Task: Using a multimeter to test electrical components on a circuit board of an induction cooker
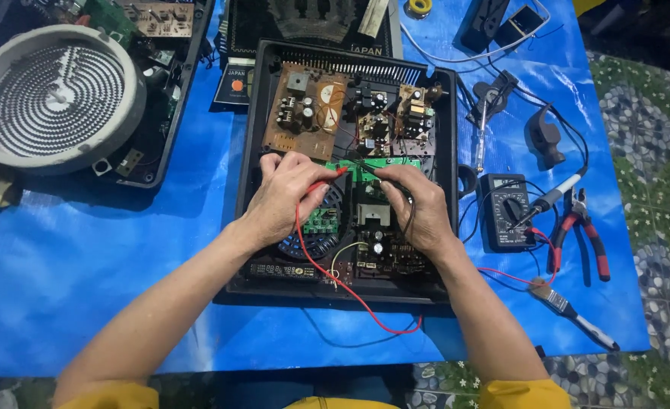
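Left hand (285, 193), fingers curled, pinches a red test probe (333, 174) whose tip rests on the green circuit board (365, 168) at the middle of the opened black appliance case (348, 170). Right hand (418, 208), fingers likewise closed, grips a dark probe at the same green board, just beside the left hand; its tip is hidden under the fingers. The red lead (350, 291) runs from the left hand down across the case, loops over its near edge and leads off to the right, toward the black multimeter (505, 210), which lies on the blue-covered counter (85, 265) just right of the case. Above the hands, inside the case, sit a brown circuit board (304, 110) and smaller boards with dark components. Right of the multimeter lie red-handled pliers (581, 235) and a soldering iron (554, 198). At far left, well apart, a second opened case carries a round grey coil heating element (51, 95).
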